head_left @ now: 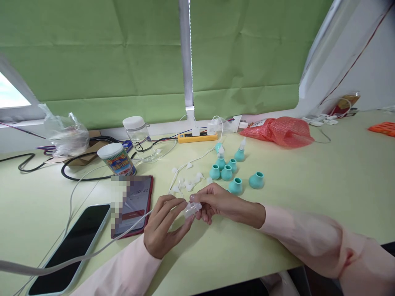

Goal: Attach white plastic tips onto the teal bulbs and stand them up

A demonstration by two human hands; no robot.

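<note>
A small clear plastic piece (191, 209) is held between my two hands above the table. My left hand (166, 224) pinches its left side between thumb and fingers. From the right, my right hand (212, 201) grips its upper end, with the thumb on top. Just beyond the hands lie several small translucent white pieces (189, 185). Several teal bulbs with open necks (227, 172) stand behind and to the right of my right hand. One teal bulb (239, 155) at the back carries a translucent tip, and so does another (220, 163) beside it.
Two phones, one black (74, 242) and one with a lit screen (134, 205), lie at the left. Behind stand a white-lidded can (119, 160), a clear jar (138, 137) and a yellow power strip (197, 137). Red bubble wrap (280, 131) lies back right. A white cable crosses my left wrist.
</note>
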